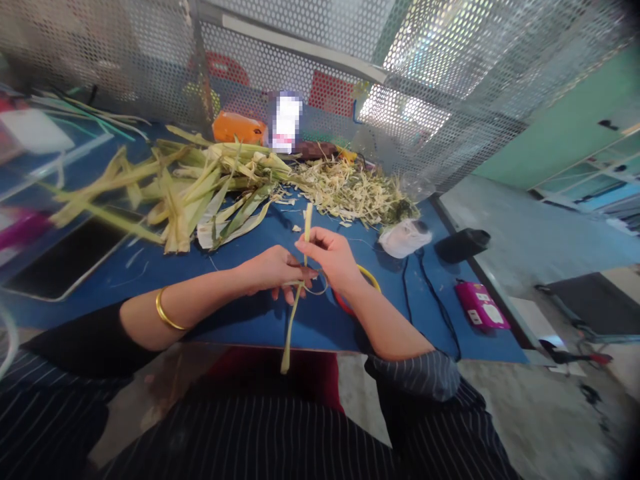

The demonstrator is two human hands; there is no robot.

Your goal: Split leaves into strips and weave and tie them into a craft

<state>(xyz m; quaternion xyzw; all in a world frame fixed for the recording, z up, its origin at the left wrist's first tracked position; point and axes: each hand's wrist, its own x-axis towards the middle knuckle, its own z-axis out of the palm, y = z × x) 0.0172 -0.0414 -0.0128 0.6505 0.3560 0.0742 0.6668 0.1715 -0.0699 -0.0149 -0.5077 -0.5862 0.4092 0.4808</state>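
Observation:
My right hand pinches a long, pale yellow-green husk strip between thumb and fingers. The strip stands lengthwise in front of me, its upper end above my right thumb and its lower end reaching past the table's front edge. My left hand closes on the same strip lower down, fingers pointing right. A thin, narrow band makes a small loop beside the fingers, crossing the strip; whether it is tied cannot be told. Beyond the hands lies a heap of long husk leaves, resembling corn husk.
Shredded husk bits are piled at the back, before a perforated metal screen. A white wrapped roll, black cylinder, purple packet and black cord stand right. A large dark phone or tablet lies left on the blue table.

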